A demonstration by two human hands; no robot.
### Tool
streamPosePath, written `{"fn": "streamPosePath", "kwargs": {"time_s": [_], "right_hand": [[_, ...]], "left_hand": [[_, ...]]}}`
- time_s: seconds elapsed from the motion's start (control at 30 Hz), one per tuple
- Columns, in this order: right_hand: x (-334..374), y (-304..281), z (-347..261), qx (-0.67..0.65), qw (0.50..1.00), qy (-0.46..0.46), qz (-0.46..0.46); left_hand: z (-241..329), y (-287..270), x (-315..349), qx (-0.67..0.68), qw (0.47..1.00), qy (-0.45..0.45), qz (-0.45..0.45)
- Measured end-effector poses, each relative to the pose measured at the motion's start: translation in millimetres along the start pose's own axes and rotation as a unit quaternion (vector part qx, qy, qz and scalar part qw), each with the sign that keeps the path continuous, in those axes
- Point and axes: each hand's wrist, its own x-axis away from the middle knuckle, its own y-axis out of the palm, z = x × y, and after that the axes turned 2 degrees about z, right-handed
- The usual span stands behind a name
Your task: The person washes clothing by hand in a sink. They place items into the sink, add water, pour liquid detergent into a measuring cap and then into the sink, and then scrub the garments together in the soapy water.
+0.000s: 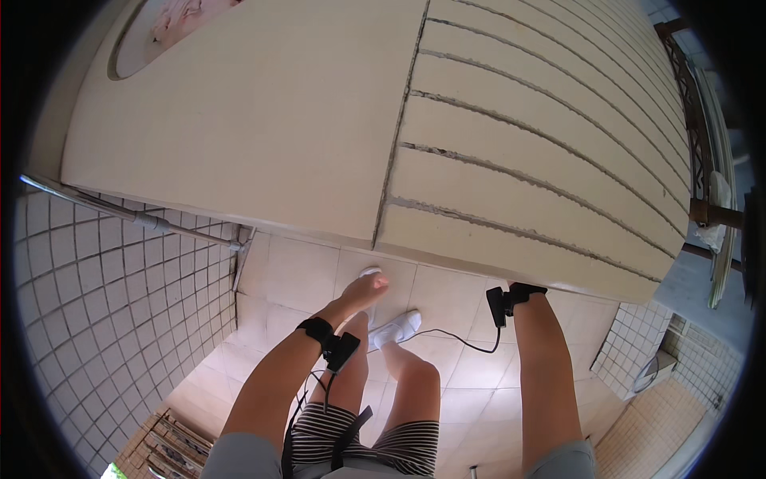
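Note:
Before me is a large cream slab (pixel 263 120) with rows of rough grooves (pixel 535 132) across its right part. My left hand (pixel 369 290) hangs just below the slab's near edge, apart from it, above my white-shod foot. Its fingers look loosely curled, and I see nothing in them. My right forearm (pixel 546 351) reaches up to the slab's edge at the right. The right hand is hidden beneath that edge, so what it touches does not show. Each wrist wears a black strap with a small black box, and a cable runs from each box.
An oval opening with something pink (pixel 179 20) in it is at the slab's far left. A metal pipe (pixel 152 222) runs along the white tiled wall (pixel 120 295) at left. Brown metal bars (pixel 694 120) stand at the right edge. Pale tiles (pixel 471 367) cover the floor.

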Motion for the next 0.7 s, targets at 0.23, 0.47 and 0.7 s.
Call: {"fn": "streamPosePath", "kwargs": {"time_s": [0.23,0.47,0.7], "right_hand": [[128,-127,-90,-0.016,0.902,0.004,-0.431],[220,-307,-110,-0.112,0.925,-0.025,-0.363],[143,-413,-243,-0.313,0.877,-0.047,-0.362]], "left_hand": [[30,-85,158,0.006,0.995,-0.098,-0.001],[120,-151,285,-0.033,0.996,-0.071,0.049],[190,-242,327,-0.029,0.999,0.025,0.016]]}}
